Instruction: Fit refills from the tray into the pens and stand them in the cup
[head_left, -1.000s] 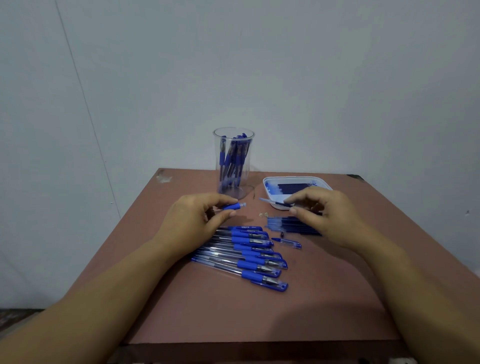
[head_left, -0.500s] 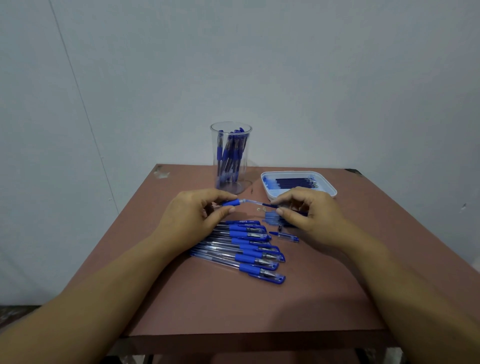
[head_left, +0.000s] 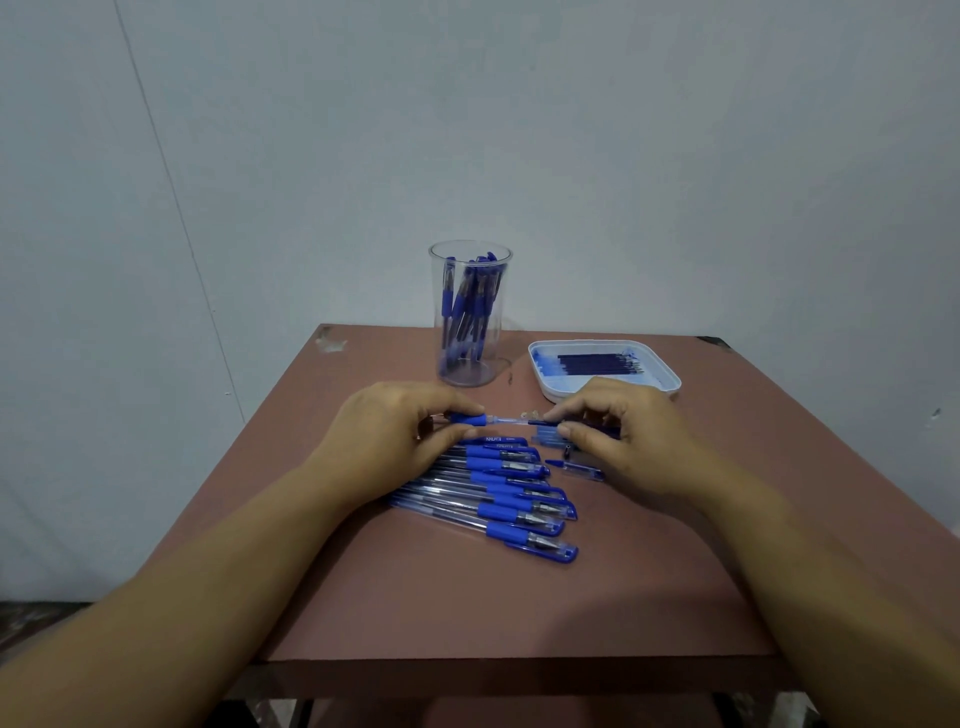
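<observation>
The left hand (head_left: 395, 441), in front of the cup (head_left: 470, 317) and slightly left of it, is pinching a pen barrel (head_left: 467, 419) by its blue grip between thumb and forefinger, with the open end pointing right. Nearer the person than the cup, a row of pens (head_left: 498, 493) is lying close under both wrists. Straight in front of the cup, the refill (head_left: 540, 422) is meeting the barrel's mouth, so the insertion itself is probably under way; its depth I cannot tell. The right hand (head_left: 623, 436), in front and right of the cup, is pinching the refill's dark tail with curled fingers. What is coming next is likely a straight push, then a lift back to the cup. The tray (head_left: 667, 375), just right of the cup, is holding more refills, and the table (head_left: 519, 613) is ending close behind the cup.
</observation>
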